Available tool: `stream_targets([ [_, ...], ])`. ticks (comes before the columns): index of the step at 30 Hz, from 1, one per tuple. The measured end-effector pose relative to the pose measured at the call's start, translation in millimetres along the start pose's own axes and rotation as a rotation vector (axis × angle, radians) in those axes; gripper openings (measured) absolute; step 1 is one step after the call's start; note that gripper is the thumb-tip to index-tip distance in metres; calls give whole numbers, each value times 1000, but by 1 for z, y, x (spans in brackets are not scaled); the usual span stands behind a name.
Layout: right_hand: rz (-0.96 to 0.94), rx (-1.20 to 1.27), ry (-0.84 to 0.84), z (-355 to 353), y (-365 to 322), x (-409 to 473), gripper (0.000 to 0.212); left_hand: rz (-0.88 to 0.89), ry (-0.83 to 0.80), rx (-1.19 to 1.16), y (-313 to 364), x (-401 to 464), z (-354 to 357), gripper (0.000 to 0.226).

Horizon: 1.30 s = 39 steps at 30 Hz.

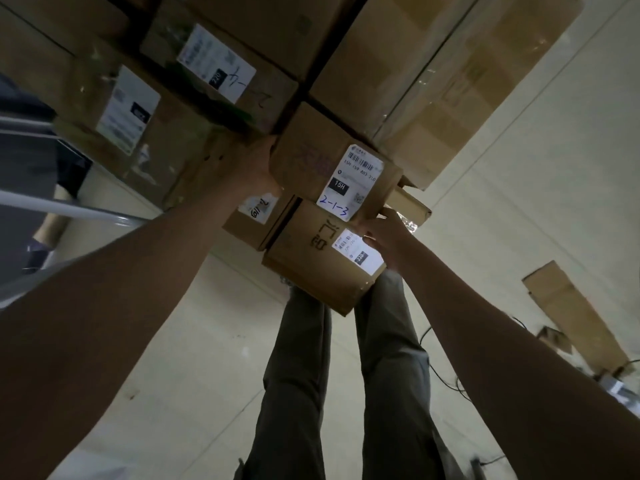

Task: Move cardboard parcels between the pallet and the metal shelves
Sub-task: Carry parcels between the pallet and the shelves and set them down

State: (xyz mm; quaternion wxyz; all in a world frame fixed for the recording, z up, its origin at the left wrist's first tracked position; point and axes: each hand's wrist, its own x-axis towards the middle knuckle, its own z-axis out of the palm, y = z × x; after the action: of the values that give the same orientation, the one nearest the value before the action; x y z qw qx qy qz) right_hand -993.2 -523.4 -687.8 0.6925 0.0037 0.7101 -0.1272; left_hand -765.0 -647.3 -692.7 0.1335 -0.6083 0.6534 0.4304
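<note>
The person looks steeply down past both outstretched bare arms, with grey trousers [346, 375] and a pale floor [194, 358] below. At the centre of the view is a small cardboard box [311, 161] bearing a white label [353, 183] with "2-1-3" handwritten in blue. The left hand [258, 168] lies against the box's side at about nine o'clock from the label, palm to the cardboard; its fingers run out of sight behind the edge, so how far they curl cannot be told. The right hand [384, 233], at about five o'clock from the label, has its fingers bent round the box's lower corner, holding it. Just under that box, touching it, sits a second small box [311, 268] with its own white label, and beside it at nine o'clock a third box [256, 220] with a handwritten sticker. Toward twelve o'clock larger boxes are stacked close together: two labelled ones [194, 81] at eleven o'clock and a long taped carton [443, 81] at one o'clock. A grey metal bar [69, 206] crosses the view at nine o'clock. Flattened cardboard [571, 313] lies on the floor at four o'clock, with dark cables near it.
</note>
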Motion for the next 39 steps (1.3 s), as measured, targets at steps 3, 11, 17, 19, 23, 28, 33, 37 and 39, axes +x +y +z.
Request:
stream_targets([
  [3,21,6,37,7,-2,21,73,-9,15,8,-6,19,7,99],
  [11,-37,159,73,13,7,15,73,-3,66,-57,-15,20,11,115],
  [17,-130,134,74,8,9,-21,73,35,35,-146,-15,-19,3,116],
  [19,-138,77,98,8,1,-42,73,46,38,-148,-9,-37,-4,114],
  [23,-194,-24,126,13,-22,-99,58,60,6,-187,4,-86,-28,100],
  [28,-326,-173,111,23,-47,-188,44,119,12,-213,15,-164,-71,81],
  [33,-497,-431,43,34,-49,-277,45,72,81,-167,21,-251,-117,79],
  [37,-712,-745,15,48,-57,-340,44,28,194,-196,25,-326,-144,77],
  [39,-784,-908,-42,62,-62,-370,49,28,263,-206,27,-369,-152,73],
])
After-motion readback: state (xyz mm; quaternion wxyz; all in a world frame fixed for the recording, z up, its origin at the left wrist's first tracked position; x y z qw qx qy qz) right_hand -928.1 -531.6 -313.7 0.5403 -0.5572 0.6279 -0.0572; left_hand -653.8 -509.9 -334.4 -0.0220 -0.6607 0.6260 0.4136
